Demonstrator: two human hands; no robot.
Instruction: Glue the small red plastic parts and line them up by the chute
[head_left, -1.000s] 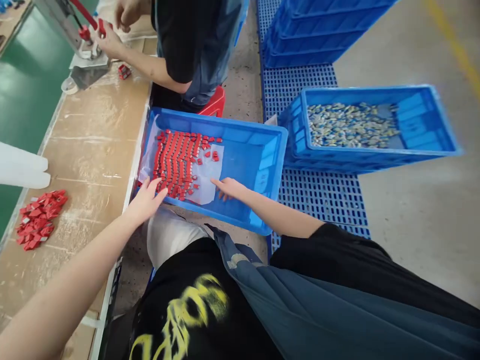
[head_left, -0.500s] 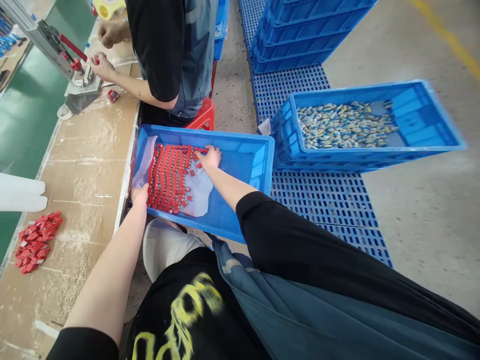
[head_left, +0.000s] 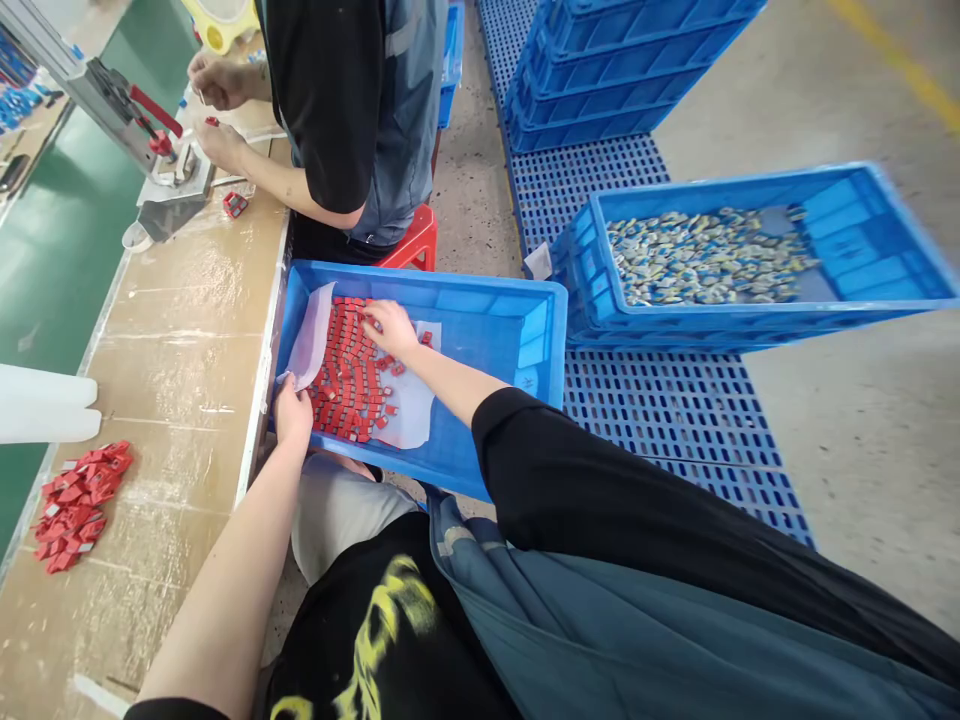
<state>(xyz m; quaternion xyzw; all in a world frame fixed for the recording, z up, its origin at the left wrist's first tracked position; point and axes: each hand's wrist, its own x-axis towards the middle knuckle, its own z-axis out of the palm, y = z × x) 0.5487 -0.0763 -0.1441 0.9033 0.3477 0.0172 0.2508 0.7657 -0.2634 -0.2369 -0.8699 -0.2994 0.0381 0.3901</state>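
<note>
In front of me is a blue plastic crate (head_left: 480,330) with many small red plastic parts (head_left: 349,390) in rows on a whitish sheet (head_left: 412,410). My left hand (head_left: 293,412) is at the crate's left end, its fingers closed on the raised edge of the sheet, which stands up and folds over beside the parts. My right hand (head_left: 391,330) lies over the upper part of the rows, fingers bent down among the red parts. Whether it grips one of them I cannot make out.
On the workbench (head_left: 187,350) at left lie a heap of red parts (head_left: 79,505) and white rolls (head_left: 45,403). A co-worker (head_left: 337,110) sits by a toggle clamp press (head_left: 161,150). At right, a crate of small blue-and-yellow pieces (head_left: 705,255) stands on blue slatted pallets (head_left: 675,400).
My left hand has lifted the sheet's left edge higher and inward. My right hand has moved left, onto the rows of red parts. The co-worker's hands have shifted slightly.
</note>
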